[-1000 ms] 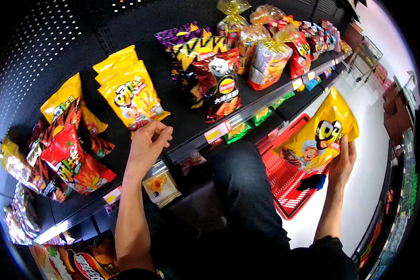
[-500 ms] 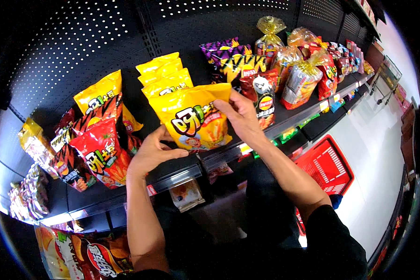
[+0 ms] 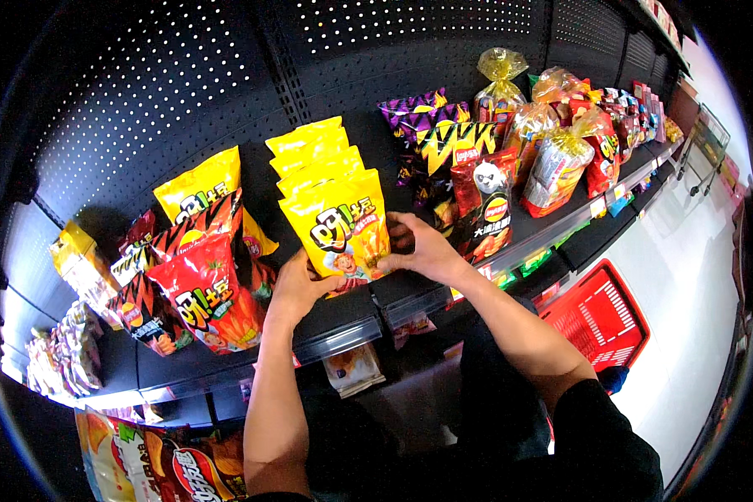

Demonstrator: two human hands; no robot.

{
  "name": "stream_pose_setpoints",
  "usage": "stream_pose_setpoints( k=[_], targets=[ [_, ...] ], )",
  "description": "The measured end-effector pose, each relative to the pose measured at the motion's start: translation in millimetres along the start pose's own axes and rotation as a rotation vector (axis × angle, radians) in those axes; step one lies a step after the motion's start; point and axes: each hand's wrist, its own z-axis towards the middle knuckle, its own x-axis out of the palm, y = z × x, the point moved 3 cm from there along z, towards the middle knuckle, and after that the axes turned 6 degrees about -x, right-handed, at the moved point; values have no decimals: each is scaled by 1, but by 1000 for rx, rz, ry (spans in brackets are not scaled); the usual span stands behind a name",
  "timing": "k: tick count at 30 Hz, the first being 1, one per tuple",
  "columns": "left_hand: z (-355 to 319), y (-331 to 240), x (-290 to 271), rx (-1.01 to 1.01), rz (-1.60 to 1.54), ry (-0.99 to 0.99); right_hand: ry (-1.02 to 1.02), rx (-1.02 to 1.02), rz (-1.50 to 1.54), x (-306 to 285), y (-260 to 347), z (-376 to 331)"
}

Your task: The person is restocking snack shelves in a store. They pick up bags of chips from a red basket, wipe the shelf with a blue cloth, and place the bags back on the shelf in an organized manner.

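The left hand and the right hand are clamped from opposite sides on the lower part of a glossy yellow foil snack bag, thumbs toward its front; how far the fingers reach behind it I cannot tell, since the bag hides them. The bag lies between the palms, neither hand clearly nearer, its long axis close to upright. It is at the front of a black metal shelf, directly before a row of matching yellow foil bags and lined up with them.

To its left stands a shiny red foil bag; to its right, a dark red-and-black foil bag with a panda on it. Farther right are clear-wrapped bundles with gathered gold tops. Beyond the right forearm, a red plastic basket rests on the pale floor.

Half a second ago the right hand held the bag by its upper right corner, tilted out; now that hand is lower and the bag stands straighter, nearer the row.
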Motion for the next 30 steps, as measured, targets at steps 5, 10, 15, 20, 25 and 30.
stream_pose_setpoints(
  k=[5,10,15,20,25,30],
  targets=[
    [-2,-5,-1,14,318,-167,-5,26,-334,7,-7,-4],
    [0,-4,3,-64,35,-58,103,183,-246,13,-3,1],
    [6,4,4,11,24,-90,70,98,-214,17,-4,4],
    [6,0,4,3,-27,-67,100,90,-315,16,14,6],
    [13,6,7,82,-139,-75,-33,-107,-353,20,-3,9],
    [15,9,5,67,-146,-106,0,-87,-325,21,0,13]
  ],
)
